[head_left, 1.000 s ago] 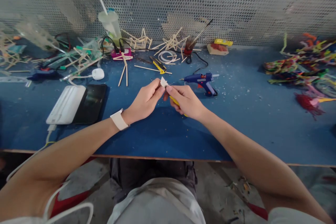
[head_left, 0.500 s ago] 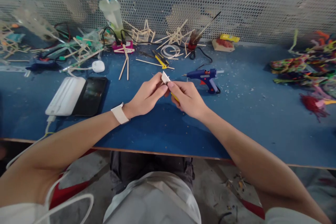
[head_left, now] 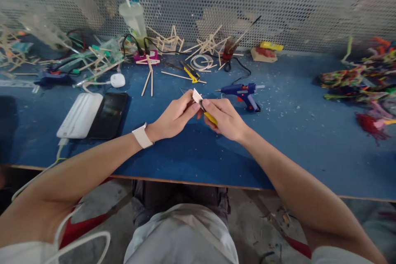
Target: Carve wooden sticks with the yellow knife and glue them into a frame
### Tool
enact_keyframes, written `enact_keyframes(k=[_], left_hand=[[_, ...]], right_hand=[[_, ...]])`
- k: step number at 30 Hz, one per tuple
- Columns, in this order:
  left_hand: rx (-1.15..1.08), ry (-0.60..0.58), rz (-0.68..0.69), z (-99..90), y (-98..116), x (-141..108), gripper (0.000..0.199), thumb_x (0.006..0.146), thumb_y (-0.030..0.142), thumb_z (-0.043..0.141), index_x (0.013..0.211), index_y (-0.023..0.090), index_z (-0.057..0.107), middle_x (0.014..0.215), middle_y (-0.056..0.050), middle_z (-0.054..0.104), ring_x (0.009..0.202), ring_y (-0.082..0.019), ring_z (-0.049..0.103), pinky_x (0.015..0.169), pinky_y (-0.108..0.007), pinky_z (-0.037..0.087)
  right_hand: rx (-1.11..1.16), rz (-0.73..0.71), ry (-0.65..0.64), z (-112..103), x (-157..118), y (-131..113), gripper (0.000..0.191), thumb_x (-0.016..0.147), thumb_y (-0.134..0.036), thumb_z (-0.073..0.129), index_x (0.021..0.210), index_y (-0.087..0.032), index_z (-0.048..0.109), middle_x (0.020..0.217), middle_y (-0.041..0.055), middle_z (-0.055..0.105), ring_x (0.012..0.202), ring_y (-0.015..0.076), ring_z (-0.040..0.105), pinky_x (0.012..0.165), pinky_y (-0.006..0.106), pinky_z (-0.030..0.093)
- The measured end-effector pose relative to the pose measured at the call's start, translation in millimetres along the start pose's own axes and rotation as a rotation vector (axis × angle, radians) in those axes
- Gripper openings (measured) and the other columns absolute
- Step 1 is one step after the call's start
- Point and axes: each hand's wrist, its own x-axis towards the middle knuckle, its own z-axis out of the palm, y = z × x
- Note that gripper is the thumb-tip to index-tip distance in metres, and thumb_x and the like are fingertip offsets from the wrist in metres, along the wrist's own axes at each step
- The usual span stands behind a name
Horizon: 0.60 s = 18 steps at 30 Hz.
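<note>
My right hand [head_left: 227, 119] is closed around the yellow handle of a utility knife [head_left: 210, 118]. Its broad, pale blade [head_left: 197, 95] points up and to the left, close to my left fingertips. Thumb and fingers of my left hand [head_left: 173, 116] are pinched together beside the blade, on what looks like a small thin stick that they mostly hide. Both hands meet just above the blue table [head_left: 192, 156]. To their right lies a blue glue gun [head_left: 243, 90], nozzle pointing left. Behind them is a second yellow-and-black utility knife [head_left: 190, 71].
Stick structures [head_left: 168, 41] stand along the perforated metal back panel [head_left: 278, 4]. A drink cup [head_left: 133, 20], a pink power adapter [head_left: 147, 57] and a coil of clear tubing [head_left: 201, 62] are there too. A phone [head_left: 108, 114] and white power bank [head_left: 79, 114] lie left; colourful yarn [head_left: 355, 78] lies right.
My right hand has shifted slightly right and down, showing more of the knife's yellow handle. My left hand keeps its pinch. The whole view has shifted slightly.
</note>
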Motion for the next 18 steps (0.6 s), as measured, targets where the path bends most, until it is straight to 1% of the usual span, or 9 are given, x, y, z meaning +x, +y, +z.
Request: enact_keyframes(k=[6, 11, 14, 18], left_hand=[[0.031, 0.028, -0.004, 1.8, 3, 0, 0.041, 0.123, 0.062, 0.047, 0.106, 0.025, 0.054, 0.084, -0.003, 0.073, 0.079, -0.02, 0.074, 0.07, -0.035, 0.058], [0.009, 0.075, -0.015, 3.7, 5, 0, 0.043, 0.122, 0.064, 0.047, 0.104, 0.026, 0.056, 0.081, -0.002, 0.071, 0.084, -0.021, 0.076, 0.075, -0.037, 0.061], [-0.011, 0.091, -0.015, 4.4, 6, 0, 0.044, 0.122, 0.063, 0.05, 0.101, 0.025, 0.056, 0.079, -0.002, 0.07, 0.083, -0.02, 0.075, 0.077, -0.036, 0.061], [-0.029, 0.102, -0.025, 5.7, 7, 1, 0.045, 0.121, 0.063, 0.053, 0.098, 0.024, 0.058, 0.076, -0.001, 0.067, 0.081, -0.019, 0.073, 0.072, -0.033, 0.059]], right_hand=[[0.033, 0.028, 0.014, 1, 0, 2, 0.069, 0.109, -0.083, 0.063, 0.084, -0.019, 0.068, 0.05, -0.0074, 0.047, 0.039, 0.0085, 0.039, 0.038, 0.025, 0.029], [0.068, 0.008, 0.033, 6, 0, 2, 0.07, 0.108, -0.085, 0.062, 0.083, -0.02, 0.067, 0.051, -0.0076, 0.046, 0.04, 0.0087, 0.04, 0.038, 0.025, 0.033], [0.049, -0.004, 0.05, 8, 0, 2, 0.07, 0.109, -0.085, 0.061, 0.083, -0.02, 0.067, 0.05, -0.0073, 0.047, 0.04, 0.009, 0.041, 0.039, 0.025, 0.032], [-0.01, -0.036, 0.099, 9, 0, 6, 0.069, 0.109, -0.085, 0.06, 0.083, -0.021, 0.067, 0.052, -0.0063, 0.049, 0.042, 0.0095, 0.042, 0.039, 0.025, 0.031]])
